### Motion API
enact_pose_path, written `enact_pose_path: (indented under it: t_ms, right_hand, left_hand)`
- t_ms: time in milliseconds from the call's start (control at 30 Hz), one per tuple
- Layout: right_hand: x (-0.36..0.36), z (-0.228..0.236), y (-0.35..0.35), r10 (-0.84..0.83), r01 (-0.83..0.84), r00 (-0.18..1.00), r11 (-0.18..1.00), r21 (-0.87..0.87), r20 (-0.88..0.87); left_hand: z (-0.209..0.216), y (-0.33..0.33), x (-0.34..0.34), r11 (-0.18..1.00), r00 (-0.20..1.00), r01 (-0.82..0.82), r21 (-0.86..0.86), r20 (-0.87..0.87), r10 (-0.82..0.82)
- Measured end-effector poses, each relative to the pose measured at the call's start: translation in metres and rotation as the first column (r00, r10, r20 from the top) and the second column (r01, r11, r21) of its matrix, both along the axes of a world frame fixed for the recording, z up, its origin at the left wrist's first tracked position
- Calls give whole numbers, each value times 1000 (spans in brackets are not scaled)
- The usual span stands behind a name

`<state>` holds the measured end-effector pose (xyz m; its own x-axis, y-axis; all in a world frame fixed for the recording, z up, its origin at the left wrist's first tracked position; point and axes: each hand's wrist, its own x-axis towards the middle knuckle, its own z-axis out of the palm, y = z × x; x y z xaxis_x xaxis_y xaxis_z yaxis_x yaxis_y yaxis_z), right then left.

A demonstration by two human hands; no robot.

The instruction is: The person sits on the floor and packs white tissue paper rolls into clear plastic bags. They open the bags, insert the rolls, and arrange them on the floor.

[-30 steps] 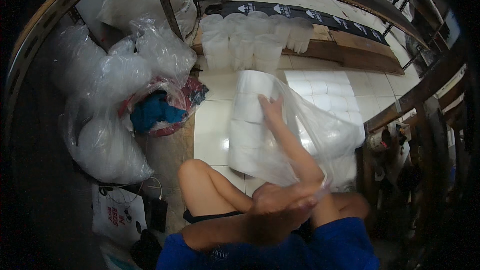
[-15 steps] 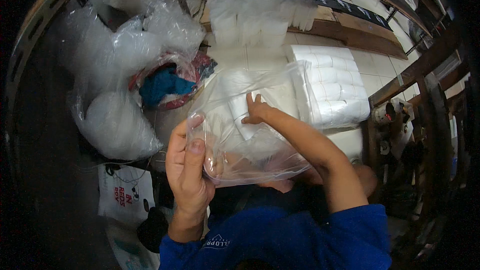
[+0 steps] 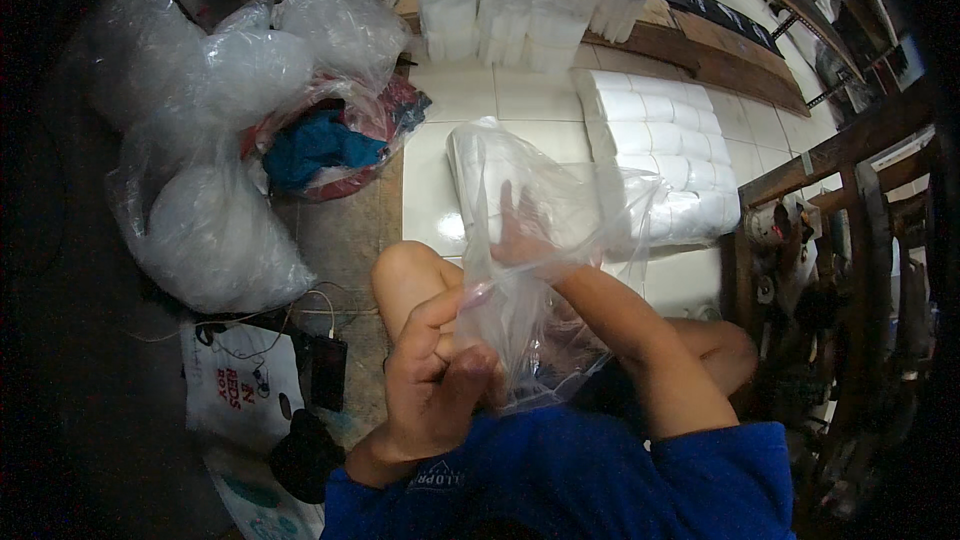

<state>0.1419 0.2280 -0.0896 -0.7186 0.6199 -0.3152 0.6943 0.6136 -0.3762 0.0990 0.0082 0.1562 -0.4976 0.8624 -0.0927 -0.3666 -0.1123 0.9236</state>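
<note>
While white paper rolls [image 3: 660, 155] lie in rows on the tiled floor [image 3: 520, 105], a clear plastic bag [image 3: 530, 240] stands above the person's knees. Right hand [image 3: 520, 230] is inside the bag, fingers spread loose against a white roll [image 3: 480, 175]; left hand [image 3: 435, 380] pinches the bag's mouth.

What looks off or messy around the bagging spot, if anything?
Nothing spilled or damaged shows. The left hand pinches the mouth of the clear plastic bag, and the right hand is inside it against the white rolls. One oddity: the reddish bag of mixed cloth lies slumped open among tied clear sacks.
</note>
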Motion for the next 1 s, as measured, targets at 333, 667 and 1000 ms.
enact_pose_path:
  t_ms: [333,667,1000]
  right_hand:
    - [10,-44,58,454,-453,760,883,-121,466]
    - [22,-106,85,518,-483,796,856,-186,313]
    - [18,-65,41,315,-288,907,948,-134,280]
  left_hand:
    - [-2,-10,-3,993,994,-107,53,-18,108]
    - [-8,-4,0,999,999,-6,48,-44,8]
    - [0,8,11,988,990,139,72,-17,-138]
